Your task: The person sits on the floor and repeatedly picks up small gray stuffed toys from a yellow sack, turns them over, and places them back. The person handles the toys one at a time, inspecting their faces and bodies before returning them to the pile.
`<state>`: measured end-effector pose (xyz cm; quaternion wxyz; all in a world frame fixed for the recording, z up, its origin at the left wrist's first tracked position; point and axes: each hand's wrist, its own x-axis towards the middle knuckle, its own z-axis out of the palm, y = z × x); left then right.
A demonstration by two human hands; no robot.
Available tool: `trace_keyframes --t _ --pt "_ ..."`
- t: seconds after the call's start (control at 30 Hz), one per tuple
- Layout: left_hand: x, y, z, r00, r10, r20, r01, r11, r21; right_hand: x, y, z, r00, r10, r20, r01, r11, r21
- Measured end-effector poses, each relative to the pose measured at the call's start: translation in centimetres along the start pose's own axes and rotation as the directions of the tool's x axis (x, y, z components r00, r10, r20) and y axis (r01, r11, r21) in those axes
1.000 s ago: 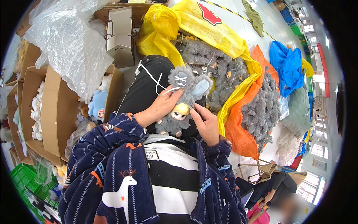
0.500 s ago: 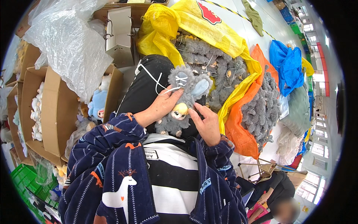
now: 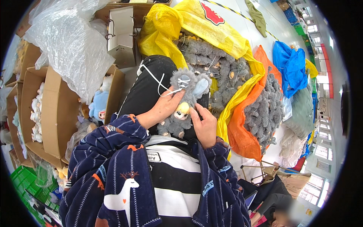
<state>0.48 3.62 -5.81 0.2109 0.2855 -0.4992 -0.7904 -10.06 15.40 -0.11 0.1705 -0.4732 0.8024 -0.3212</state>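
Note:
A grey plush doll (image 3: 174,126) with a hard face, blond hair and long fluffy ears rests upright in my lap. My left hand (image 3: 164,108) grips it at its left side, thumb up by the base of the ears. White cord is laced in a criss-cross on a small grey patch (image 3: 183,81) at one ear, and its loose ends trail over my black-trousered leg. The other ear shows a pale blue lining (image 3: 199,87). On the doll's right side, my right hand (image 3: 204,125) pinches the fur beside the face; its fingertips are partly hidden.
Ahead, a yellow sack (image 3: 223,28) holds many grey plush pieces, with an orange sack (image 3: 236,134) of the same to its right. Cardboard boxes (image 3: 53,113) of plush toys and clear plastic film (image 3: 68,41) are at left. A person (image 3: 274,204) bends at the lower right.
My right hand has shifted slightly left and closer against the doll. The blue-lined ear has swung a little left and up. The person at the lower right has moved lower.

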Motion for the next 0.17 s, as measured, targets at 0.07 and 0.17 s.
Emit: trace_keyframes --t 0.07,0.17 --pt "-0.12 0.13 0.41 0.999 0.041 -0.019 -0.042 0.997 -0.064 -0.03 0.41 0.28 1.0 0.02 -0.002 -0.02 0.997 0.075" --pt "-0.12 -0.04 0.52 0.996 0.078 -0.03 -0.081 0.992 -0.093 -0.23 0.97 0.79 0.997 0.071 -0.003 -0.069 0.982 0.173"
